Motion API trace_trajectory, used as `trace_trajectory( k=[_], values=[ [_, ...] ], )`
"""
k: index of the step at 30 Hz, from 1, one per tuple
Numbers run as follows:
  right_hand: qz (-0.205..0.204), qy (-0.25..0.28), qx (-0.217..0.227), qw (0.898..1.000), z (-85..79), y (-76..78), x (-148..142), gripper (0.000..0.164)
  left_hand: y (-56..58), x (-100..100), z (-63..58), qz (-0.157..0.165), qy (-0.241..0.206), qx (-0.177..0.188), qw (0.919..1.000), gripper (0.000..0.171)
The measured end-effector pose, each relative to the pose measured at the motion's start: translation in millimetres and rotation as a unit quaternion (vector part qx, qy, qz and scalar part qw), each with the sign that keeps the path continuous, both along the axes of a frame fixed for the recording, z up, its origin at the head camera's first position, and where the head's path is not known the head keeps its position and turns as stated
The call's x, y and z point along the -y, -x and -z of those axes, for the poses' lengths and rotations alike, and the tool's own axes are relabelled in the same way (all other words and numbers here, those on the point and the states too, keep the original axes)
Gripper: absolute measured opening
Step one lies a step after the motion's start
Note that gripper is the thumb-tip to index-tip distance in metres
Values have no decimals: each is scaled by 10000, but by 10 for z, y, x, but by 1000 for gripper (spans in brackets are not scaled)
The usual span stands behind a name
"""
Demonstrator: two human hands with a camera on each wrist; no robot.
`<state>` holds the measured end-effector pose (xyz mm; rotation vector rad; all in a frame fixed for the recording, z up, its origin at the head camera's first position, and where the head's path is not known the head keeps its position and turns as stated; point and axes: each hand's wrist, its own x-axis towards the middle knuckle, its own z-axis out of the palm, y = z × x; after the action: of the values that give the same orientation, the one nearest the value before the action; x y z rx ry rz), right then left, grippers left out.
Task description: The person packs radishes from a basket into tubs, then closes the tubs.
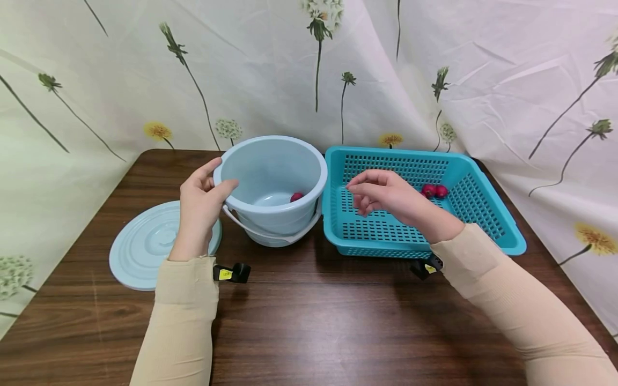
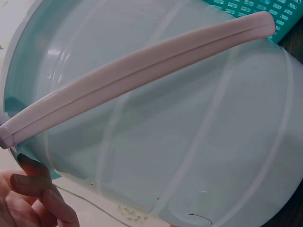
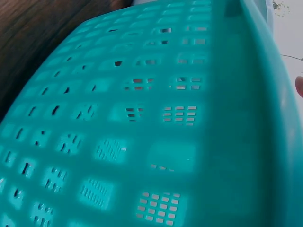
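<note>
My left hand (image 1: 199, 206) grips the left rim of a light blue bucket (image 1: 277, 217), thumb over the rim and fingers outside. The bucket stands upright, its pale handle (image 2: 142, 71) hanging down at the front. Inside on its floor is a round red thing like a radish (image 1: 296, 197), partly hidden by the near rim. My right hand (image 1: 381, 194) hovers above the left part of a teal perforated basket (image 1: 425, 247), fingers loosely bent and nothing seen in them. Two more red radish-like things (image 1: 441, 191) lie toward the basket's right end, beyond my wrist.
A round light blue lid (image 1: 140, 249) lies flat on the brown wooden table (image 1: 328, 321), left of the bucket and partly behind my left wrist. The basket stands right beside the bucket. Behind the table hangs a white cloth (image 1: 270, 69) printed with flowers.
</note>
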<state>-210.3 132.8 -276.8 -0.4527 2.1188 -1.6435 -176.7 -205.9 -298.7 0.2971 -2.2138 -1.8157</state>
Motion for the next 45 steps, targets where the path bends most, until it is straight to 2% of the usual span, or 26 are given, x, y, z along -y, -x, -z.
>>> trace_trajectory(
  k=[10,29,36,45],
  values=[
    [51,-90,45,9999,69,-43,-113,23,20,-4,13,-19,-5,-4,10000,59],
    [392,-69,92,9992,166,-41,-310,20,12,-11,20,-66,6,-84,9999,58],
    [423,-115,16,9990,120,-48,-432,18,16,-2,23,-70,-1,-92,9999,58],
    [511,-277,-116,9982,-26,-60,-603,17,22,2,31,-49,4,-40,10000,58]
  ],
)
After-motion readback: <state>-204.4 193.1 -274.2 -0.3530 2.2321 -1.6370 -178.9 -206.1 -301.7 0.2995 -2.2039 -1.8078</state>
